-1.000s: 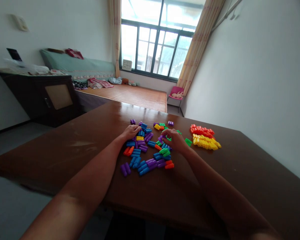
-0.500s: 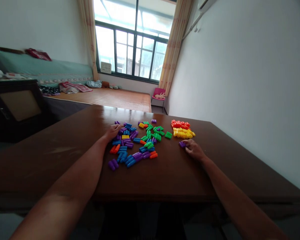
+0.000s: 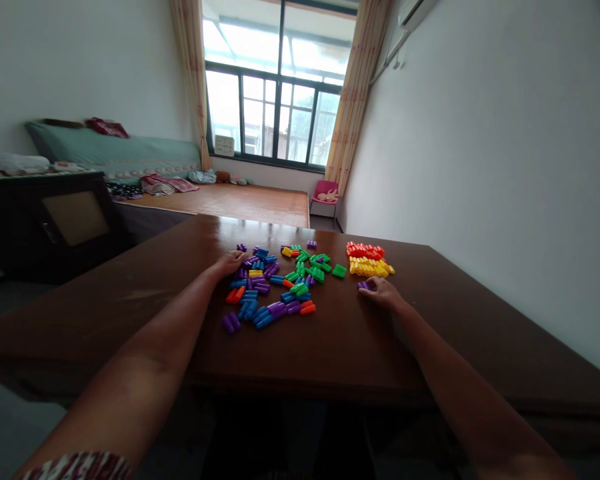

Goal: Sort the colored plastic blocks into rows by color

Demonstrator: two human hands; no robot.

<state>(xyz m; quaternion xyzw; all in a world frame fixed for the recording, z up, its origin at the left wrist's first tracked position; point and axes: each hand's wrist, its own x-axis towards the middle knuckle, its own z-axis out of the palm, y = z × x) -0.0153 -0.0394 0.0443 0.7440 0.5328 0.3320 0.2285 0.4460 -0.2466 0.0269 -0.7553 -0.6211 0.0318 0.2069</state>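
Note:
My right hand (image 3: 384, 293) is closed on a purple plastic block (image 3: 364, 285), pinched between thumb and fingers at the table surface. Just beyond it sit a row of yellow blocks (image 3: 370, 267) and a row of red blocks (image 3: 365, 250). My left hand (image 3: 231, 263) lies at the left edge of a loose pile of blocks, fingers stretched out against purple blocks (image 3: 240, 274); its fingertips are partly hidden. In the pile, blue blocks (image 3: 248, 309), green blocks (image 3: 318, 274) and a few orange blocks (image 3: 307, 308) are mixed together.
Everything lies on a dark brown wooden table (image 3: 330, 347). One purple block (image 3: 231, 323) is at the pile's near left, and a green block (image 3: 339, 271) sits apart on its right. Behind are a bed platform (image 3: 250, 205), a pink chair (image 3: 326, 192) and a dark cabinet (image 3: 75, 213).
The camera view has shifted slightly. My right hand still has the purple block, now set in line below the yellow row. My left hand stays beside the pile.

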